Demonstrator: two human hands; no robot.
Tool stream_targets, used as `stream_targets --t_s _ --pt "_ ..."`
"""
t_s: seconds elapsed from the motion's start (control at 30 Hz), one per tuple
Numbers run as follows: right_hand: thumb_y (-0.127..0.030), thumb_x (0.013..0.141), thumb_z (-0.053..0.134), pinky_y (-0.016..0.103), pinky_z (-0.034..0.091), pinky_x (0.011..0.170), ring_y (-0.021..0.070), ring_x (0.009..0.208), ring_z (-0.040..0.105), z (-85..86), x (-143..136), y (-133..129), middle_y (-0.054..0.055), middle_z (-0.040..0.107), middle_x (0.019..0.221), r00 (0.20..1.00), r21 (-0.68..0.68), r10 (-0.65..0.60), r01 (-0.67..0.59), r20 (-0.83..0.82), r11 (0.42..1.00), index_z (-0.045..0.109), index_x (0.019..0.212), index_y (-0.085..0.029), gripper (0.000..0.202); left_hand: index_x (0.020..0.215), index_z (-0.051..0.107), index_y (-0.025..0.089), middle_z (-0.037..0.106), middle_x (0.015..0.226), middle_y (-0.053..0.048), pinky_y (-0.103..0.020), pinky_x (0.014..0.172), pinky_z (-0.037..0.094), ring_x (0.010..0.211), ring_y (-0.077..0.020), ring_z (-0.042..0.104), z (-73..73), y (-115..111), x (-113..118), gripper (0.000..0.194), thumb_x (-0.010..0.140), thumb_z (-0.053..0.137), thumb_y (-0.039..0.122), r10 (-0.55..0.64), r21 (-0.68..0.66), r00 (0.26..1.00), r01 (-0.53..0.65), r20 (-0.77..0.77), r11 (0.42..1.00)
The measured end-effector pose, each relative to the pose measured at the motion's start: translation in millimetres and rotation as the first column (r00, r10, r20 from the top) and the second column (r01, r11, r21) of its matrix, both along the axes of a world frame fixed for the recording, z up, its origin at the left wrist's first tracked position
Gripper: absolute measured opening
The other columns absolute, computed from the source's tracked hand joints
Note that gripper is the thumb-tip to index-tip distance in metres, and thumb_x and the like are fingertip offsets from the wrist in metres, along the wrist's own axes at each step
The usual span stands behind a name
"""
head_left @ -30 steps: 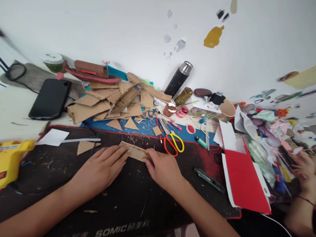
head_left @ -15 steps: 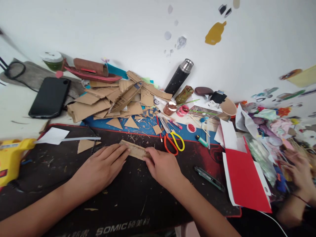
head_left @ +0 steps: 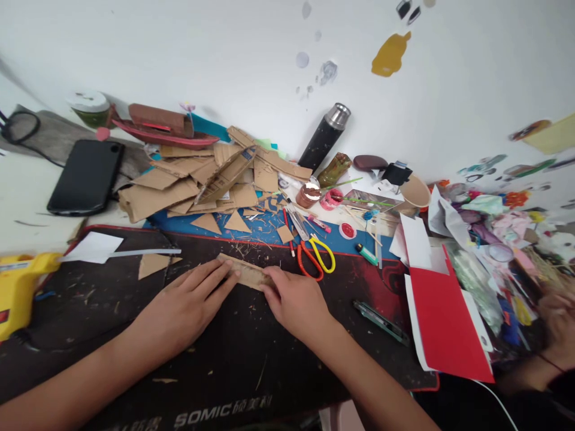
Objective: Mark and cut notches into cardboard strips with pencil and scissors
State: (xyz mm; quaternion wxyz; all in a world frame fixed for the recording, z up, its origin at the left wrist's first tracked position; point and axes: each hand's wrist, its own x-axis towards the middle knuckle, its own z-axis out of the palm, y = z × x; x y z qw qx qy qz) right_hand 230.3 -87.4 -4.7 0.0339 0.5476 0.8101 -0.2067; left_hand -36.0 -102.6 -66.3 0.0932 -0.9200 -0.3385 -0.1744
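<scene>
Both hands are on the work here, right at the middle of the black mat [head_left: 233, 359]. The cardboard strip [head_left: 249, 275] lies between them, slightly aslant, its far left corner poking out past the fingers. The left hand [head_left: 191, 305] is palm down, fingers stretched out together over the strip's left end; whether the thumb grips from beneath, I can't tell. Over on the other side, the right hand [head_left: 299, 299] has the right end pinched between thumb and curled fingers.

Just beyond that right hand sit the scissors [head_left: 317, 258], one handle red, one yellow, and farther right a cutter [head_left: 381, 321] lies on the mat. Red card [head_left: 449, 317] overlaps the mat's right edge. Out left there's a yellow glue gun [head_left: 18, 293], with white paper [head_left: 94, 247] and a cardboard scrap [head_left: 155, 265] near it.

Behind all this, a heap of cardboard [head_left: 166, 194] spreads across the back, a red boat [head_left: 166, 136] behind it, a dark flask [head_left: 320, 142] leaning near the wall. And at far right, another person's hand [head_left: 557, 314], blurred, beside a jumble of craft bits.
</scene>
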Motion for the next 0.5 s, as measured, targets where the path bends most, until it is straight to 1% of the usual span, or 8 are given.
stream_targets --t_s 0.1,0.2,0.27,0.4,0.5 --pt "-0.027 0.113 0.065 0.037 0.059 0.084 0.0311 0.104 0.086 0.4 0 0 0.012 0.087 0.124 1.000 -0.011 0.003 -0.003 0.015 1.000 0.070 0.140 -0.020 0.029 0.144 0.074 0.005 0.075 0.146 -0.024 -0.050 0.106 0.065 0.136 -0.0395 0.069 0.7 0 0 0.052 0.100 0.048 0.004 -0.001 0.000 1.000 0.001 -0.009 1.000" --pt "-0.027 0.114 0.064 0.038 0.060 0.084 0.0315 0.104 0.086 0.1 -1 0 0.013 0.087 0.124 1.000 -0.018 0.014 -0.013 0.026 1.000 0.070 0.141 -0.019 0.029 0.146 0.074 0.009 0.074 0.149 -0.022 -0.048 0.108 0.064 0.139 -0.0373 0.068 -1.1 -1 -1 0.054 0.100 0.047 0.004 0.012 -0.024 1.000 -0.012 -0.006 1.000" --pt "-0.027 0.114 0.063 0.039 0.060 0.084 0.0319 0.104 0.086 -0.7 -1 1 0.013 0.087 0.125 1.000 -0.012 0.017 -0.017 0.022 1.000 0.070 0.142 -0.019 0.030 0.148 0.074 0.009 0.073 0.151 -0.022 -0.048 0.110 0.063 0.141 -0.0370 0.067 -3.2 -2 -1 0.055 0.100 0.047 0.004 0.019 -0.043 1.000 -0.019 0.000 0.999" --pt "-0.029 0.114 0.065 0.038 0.061 0.083 0.0312 0.102 0.086 -0.9 3 3 0.012 0.088 0.122 0.999 0.003 0.007 -0.007 -0.031 1.000 0.074 0.136 -0.019 0.027 0.148 0.074 0.009 0.072 0.152 -0.022 -0.050 0.112 0.061 0.142 -0.0383 0.066 -7.9 -4 -2 0.056 0.099 0.046 0.002 0.030 -0.060 1.000 -0.030 0.002 0.998" --pt "-0.031 0.114 0.066 0.036 0.060 0.086 0.0290 0.104 0.086 5.3 11 13 0.010 0.089 0.121 0.996 0.055 -0.044 0.048 -0.079 0.997 0.077 0.133 -0.022 0.024 0.149 0.073 0.007 0.072 0.153 -0.023 -0.053 0.113 0.059 0.143 -0.0400 0.065 -11.4 -5 -3 0.058 0.098 0.046 0.002 0.019 -0.058 1.000 -0.018 0.017 0.998"
